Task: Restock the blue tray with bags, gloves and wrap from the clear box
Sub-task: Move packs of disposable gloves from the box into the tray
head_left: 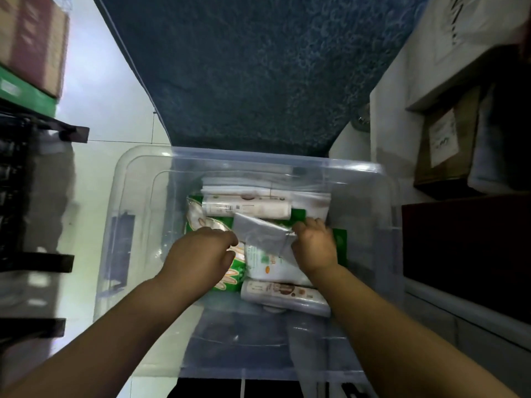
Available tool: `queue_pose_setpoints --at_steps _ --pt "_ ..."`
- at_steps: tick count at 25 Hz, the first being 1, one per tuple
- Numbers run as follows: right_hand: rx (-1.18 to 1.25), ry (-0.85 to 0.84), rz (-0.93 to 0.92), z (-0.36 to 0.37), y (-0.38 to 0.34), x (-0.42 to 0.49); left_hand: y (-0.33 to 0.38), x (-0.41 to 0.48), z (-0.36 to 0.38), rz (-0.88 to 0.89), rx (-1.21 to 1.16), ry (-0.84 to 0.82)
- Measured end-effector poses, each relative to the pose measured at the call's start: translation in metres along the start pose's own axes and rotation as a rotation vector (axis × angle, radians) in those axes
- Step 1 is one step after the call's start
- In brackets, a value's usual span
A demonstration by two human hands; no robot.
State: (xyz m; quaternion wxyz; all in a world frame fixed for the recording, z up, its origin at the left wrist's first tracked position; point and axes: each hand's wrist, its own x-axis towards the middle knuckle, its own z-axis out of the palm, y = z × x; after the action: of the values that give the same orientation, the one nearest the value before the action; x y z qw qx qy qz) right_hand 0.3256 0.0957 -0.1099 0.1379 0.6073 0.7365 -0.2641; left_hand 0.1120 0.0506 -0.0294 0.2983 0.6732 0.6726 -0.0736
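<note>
The clear box [138,214] stands on the floor below me, holding several packs. My right hand [314,247] is inside it, shut on a grey folded plastic pack [260,234] at its right edge. My left hand [201,255] hovers just left of that pack, fingers curled, over a green-and-white packet [234,275]; whether it grips anything I cannot tell. A white roll [247,208] lies behind the grey pack, and another roll [284,295] lies near the front. A white pouch [265,264] sits between them. The blue tray is not in view.
A blue mat [258,67] covers the floor beyond the box. Dark shelving [17,196] with cartons [31,44] stands on the left. On the right are white shelves with brown cartons [448,145] and a dark panel [465,259].
</note>
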Motion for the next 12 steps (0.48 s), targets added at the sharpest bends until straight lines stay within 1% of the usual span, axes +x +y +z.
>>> queue_pose_setpoints --at_steps 2,5,7,8,10,12 --pt "0.078 0.019 -0.010 0.002 0.000 -0.014 0.010 0.001 0.007 0.035 -0.024 0.025" --pt "0.131 -0.029 -0.024 -0.008 -0.003 -0.033 0.027 0.006 0.011 0.184 -0.016 0.050" --pt "0.170 -0.031 -0.088 -0.021 -0.006 -0.043 0.037 0.010 0.012 0.292 0.081 0.077" --pt "0.186 -0.030 -0.136 -0.027 -0.008 -0.047 0.041 0.011 0.012 0.326 0.159 0.056" --pt "0.179 -0.031 -0.242 -0.038 -0.010 -0.051 0.041 0.012 0.011 0.308 0.280 -0.033" --pt "0.164 -0.030 -0.311 -0.042 -0.010 -0.050 0.035 0.012 0.013 0.230 0.278 -0.102"
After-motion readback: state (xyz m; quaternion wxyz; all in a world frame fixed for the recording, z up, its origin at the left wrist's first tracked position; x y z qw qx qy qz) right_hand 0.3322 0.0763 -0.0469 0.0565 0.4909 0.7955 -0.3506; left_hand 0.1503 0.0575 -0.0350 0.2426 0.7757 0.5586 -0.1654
